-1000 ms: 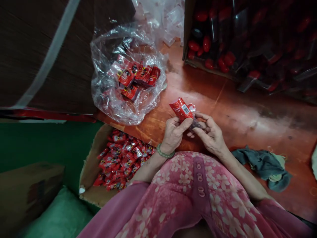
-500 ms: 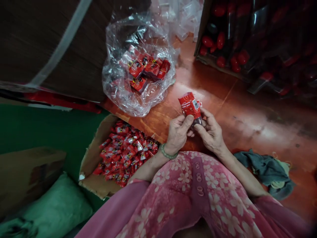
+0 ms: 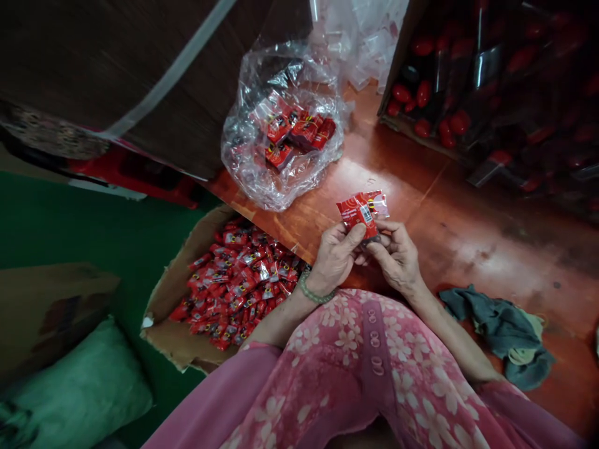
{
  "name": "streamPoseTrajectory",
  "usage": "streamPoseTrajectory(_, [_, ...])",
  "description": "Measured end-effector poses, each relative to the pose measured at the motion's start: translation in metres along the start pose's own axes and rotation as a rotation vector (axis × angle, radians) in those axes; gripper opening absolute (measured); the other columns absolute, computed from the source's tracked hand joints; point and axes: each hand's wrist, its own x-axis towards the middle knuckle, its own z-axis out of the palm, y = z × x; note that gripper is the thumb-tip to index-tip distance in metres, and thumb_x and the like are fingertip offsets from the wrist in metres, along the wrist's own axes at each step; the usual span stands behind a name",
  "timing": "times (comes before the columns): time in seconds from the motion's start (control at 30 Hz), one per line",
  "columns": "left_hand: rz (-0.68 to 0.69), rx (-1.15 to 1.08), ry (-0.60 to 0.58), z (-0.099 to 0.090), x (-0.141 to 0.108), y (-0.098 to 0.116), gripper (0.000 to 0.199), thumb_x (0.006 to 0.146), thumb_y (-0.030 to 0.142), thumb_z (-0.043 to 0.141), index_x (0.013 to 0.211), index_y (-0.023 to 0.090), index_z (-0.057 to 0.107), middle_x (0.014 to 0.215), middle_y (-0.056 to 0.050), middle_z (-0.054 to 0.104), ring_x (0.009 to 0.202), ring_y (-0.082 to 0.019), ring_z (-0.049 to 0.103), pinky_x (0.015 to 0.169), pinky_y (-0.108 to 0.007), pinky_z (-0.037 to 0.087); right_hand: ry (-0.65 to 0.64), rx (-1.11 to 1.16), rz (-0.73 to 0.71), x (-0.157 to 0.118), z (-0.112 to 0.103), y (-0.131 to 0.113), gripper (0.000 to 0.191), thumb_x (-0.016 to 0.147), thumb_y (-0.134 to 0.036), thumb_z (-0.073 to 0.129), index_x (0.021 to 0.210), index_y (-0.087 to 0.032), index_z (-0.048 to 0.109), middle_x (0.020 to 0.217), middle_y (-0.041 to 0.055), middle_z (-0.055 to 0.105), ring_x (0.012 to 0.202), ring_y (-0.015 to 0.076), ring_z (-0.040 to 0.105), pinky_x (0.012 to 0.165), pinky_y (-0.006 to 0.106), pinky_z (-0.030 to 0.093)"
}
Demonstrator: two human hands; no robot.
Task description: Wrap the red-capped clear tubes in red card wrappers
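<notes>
My left hand (image 3: 334,257) pinches a red printed plastic wrapper (image 3: 354,212) with a white barcode, its thumb pressed flat on the front. From the other side, my right hand (image 3: 395,257) grips the lower edge of the same wrapper between thumb and fingers. A second red and clear printed piece (image 3: 378,202) sticks out behind it; whether the two are joined I cannot tell. Something dark shows at the wrapper's bottom, partly hidden by my right thumb. Both hands are close together above the near edge of the reddish-brown table (image 3: 412,187).
A clear plastic bag (image 3: 281,196) holding several red wrappers lies ahead to the left. Below the table edge, a cardboard box (image 3: 163,312) is full of red wrapped pieces. A dark box (image 3: 386,115) of red-capped items stands at the far right. A grey-green cloth (image 3: 500,327) lies right.
The wrapper in my hands has tipped lower, and the second printed piece behind it now shows more to the right. The view has shifted slightly.
</notes>
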Motion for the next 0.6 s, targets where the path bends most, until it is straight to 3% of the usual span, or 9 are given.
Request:
streamPoseTrajectory(0.23, [0.003, 0.032, 0.041, -0.006, -0.005, -0.009, 0.049, 0.066, 0.057, 0.088, 0.07, 0.014, 0.064, 0.051, 0.006, 0.05, 0.044, -0.004, 0.041, 0.046, -0.02, 0.035, 0.046, 0.002, 0.019, 0.002, 0.005, 0.008, 0.043, 0.088, -0.056, 0.071, 0.1, -0.027, 0.042, 0.069, -0.0066, 0.07, 0.05, 0.0123, 0.069, 0.051, 0.024, 0.059])
streamPoseTrajectory(0.4, [0.001, 0.026, 0.084, -0.012, -0.005, -0.005, 0.051, 0.061, 0.057, 0.09, 0.069, 0.013, 0.066, 0.055, 0.004, 0.056, 0.048, -0.004, 0.044, 0.049, -0.019, 0.036, 0.075, 0.055, -0.004, 0.01, 0.01, 0.014, 0.045, 0.082, -0.052, 0.079, 0.092, -0.026, 0.043, 0.095, -0.0032, 0.072, 0.051, 0.0089, 0.069, 0.048, 0.022, 0.058])
streamPoseTrajectory(0.5, [0.012, 0.047, 0.106, -0.017, -0.006, 0.001, 0.05, 0.061, 0.057, 0.091, 0.071, 0.013, 0.07, 0.061, 0.002, 0.064, 0.05, -0.004, 0.049, 0.052, -0.019, 0.042, 0.003, 0.015, -0.045, 0.016, 0.011, 0.016, 0.04, 0.084, -0.051, 0.077, 0.09, -0.026, 0.045, 0.09, -0.0047, 0.069, 0.052, 0.0082, 0.066, 0.05, 0.022, 0.057])
streamPoseTrajectory(0.6, [0.021, 0.11, 0.122, -0.029, -0.014, 0.011, 0.046, 0.063, 0.055, 0.09, 0.082, 0.015, 0.077, 0.08, -0.004, 0.077, 0.067, -0.012, 0.067, 0.072, -0.026, 0.056, -0.19, -0.248, -0.104, 0.018, 0.007, 0.006, 0.036, 0.088, -0.054, 0.072, 0.092, -0.025, 0.051, 0.085, -0.0028, 0.07, 0.059, 0.0107, 0.065, 0.056, 0.024, 0.056])
